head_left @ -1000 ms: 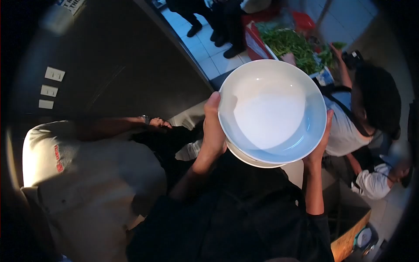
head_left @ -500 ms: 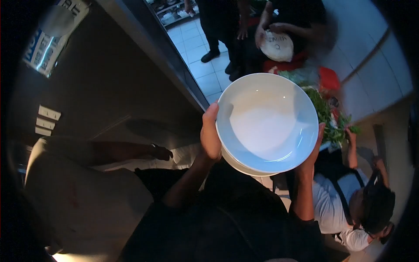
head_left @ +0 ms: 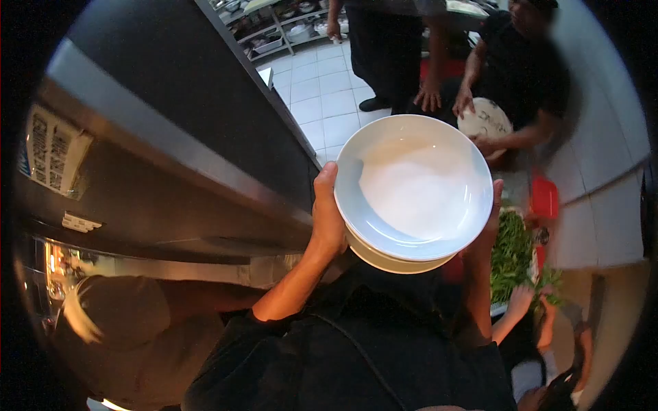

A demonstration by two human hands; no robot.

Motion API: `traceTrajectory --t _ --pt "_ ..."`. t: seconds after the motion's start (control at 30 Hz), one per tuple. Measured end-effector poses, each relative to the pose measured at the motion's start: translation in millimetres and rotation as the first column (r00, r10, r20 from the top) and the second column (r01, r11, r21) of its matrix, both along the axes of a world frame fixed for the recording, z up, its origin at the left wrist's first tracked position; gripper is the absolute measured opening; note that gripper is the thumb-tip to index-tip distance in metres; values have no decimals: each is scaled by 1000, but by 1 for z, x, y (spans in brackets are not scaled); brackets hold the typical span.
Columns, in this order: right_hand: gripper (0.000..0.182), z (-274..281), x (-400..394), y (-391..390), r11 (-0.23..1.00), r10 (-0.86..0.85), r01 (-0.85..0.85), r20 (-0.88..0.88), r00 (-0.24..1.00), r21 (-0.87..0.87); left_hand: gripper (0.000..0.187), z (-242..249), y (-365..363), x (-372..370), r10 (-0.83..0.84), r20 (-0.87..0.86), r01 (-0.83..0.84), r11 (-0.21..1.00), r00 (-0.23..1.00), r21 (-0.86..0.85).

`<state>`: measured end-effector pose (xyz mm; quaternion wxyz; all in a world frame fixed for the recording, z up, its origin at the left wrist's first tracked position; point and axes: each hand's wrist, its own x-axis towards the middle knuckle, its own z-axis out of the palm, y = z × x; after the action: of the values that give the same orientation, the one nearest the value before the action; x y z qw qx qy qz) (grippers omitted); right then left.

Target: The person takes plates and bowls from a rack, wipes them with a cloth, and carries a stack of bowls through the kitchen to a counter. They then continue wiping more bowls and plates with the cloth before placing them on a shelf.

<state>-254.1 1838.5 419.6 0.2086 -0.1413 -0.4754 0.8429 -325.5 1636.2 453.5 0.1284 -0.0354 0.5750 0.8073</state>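
Observation:
A stack of white round bowls (head_left: 418,188) is held out in front of my chest, between both hands. The top one shows nothing inside but shadows and light reflections; the rim of a lower one shows beneath it. My left hand (head_left: 329,216) grips the left side, with its thumb up along the rim and its fingers hidden underneath. At the right side, my right hand (head_left: 485,229) holds the rim, largely hidden behind the bowls.
A dark wall edge (head_left: 274,116) stands at left. Ahead, one person stands on white tiles (head_left: 322,92); another, seated, holds a round pale object (head_left: 485,120). At right, a person's hands touch leafy greens (head_left: 510,257) near a red container (head_left: 543,197). Someone stands at lower left.
The view has shifted forward and turned; the people ahead appear larger and farther right, and the greens lie lower. Both hands still hold the bowls, which remain at nearly the same place in view.

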Motion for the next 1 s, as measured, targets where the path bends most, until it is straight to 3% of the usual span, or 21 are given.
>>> traceTrajectory --t 0.03,0.1,0.17,0.2,0.27,0.33,0.37,0.47,0.53,0.6,0.67,0.7,0.8,0.83,0.9,1.0 --pt "71 -1 -14 8 995 47 -49 27 999 81 69 -6 2 -12 24 -4 -24 1000 1000 -3" --pt "73 -9 -48 25 989 128 -128 7 992 67 68 -27 11 -36 82 -14 -82 996 997 -17" --pt "71 -20 -90 42 941 316 -330 -160 935 -71 68 -25 23 -62 133 -39 -137 984 990 -110" --pt "68 -31 -108 55 849 420 -495 -334 844 -185 68 -31 32 -72 171 -41 -174 979 984 -107" --pt "64 -36 -149 84 789 482 -571 -347 805 -228 68 -49 55 -100 251 -43 -253 967 967 -40" --pt "64 -24 -182 109 910 409 -410 -35 912 -65 68 -60 70 -133 280 -8 -280 960 960 1" --pt "59 -80 -201 140 682 236 -98 -91 968 725 68 -66 75 -150 256 43 -255 967 966 -19" --pt "68 -25 -266 143 845 443 -441 64 894 303 60 -33 101 -185 265 -38 -266 964 963 -10" --pt "63 -22 -291 158 783 442 -422 70 894 457 58 -18 116 -202 304 -145 -304 952 942 20" --pt "62 -39 -322 168 420 345 -48 -111 932 906 54 -4 115 -222 342 -167 -353 935 925 -40" --pt "60 -21 -350 168 501 349 -82 -114 930 861 55 6 122 -245 377 -142 -390 917 916 -83" --pt "60 -12 -367 163 758 430 -326 -58 901 566 56 11 123 -257 385 -111 -392 919 916 -41" --pt "53 -16 -415 151 563 343 -67 -160 926 824 59 14 109 -303 425 -122 -431 902 897 -22" --pt "52 -10 -427 145 757 361 -227 -103 927 613 64 7 99 -319 384 -271 -429 894 882 -130" --pt "56 27 -455 119 871 477 -464 -54 877 161 67 10 94 -354 381 -191 -390 921 905 -15" --pt "58 18 -508 101 730 351 -160 -163 922 664 71 2 82 -415 384 -159 -387 922 909 14"
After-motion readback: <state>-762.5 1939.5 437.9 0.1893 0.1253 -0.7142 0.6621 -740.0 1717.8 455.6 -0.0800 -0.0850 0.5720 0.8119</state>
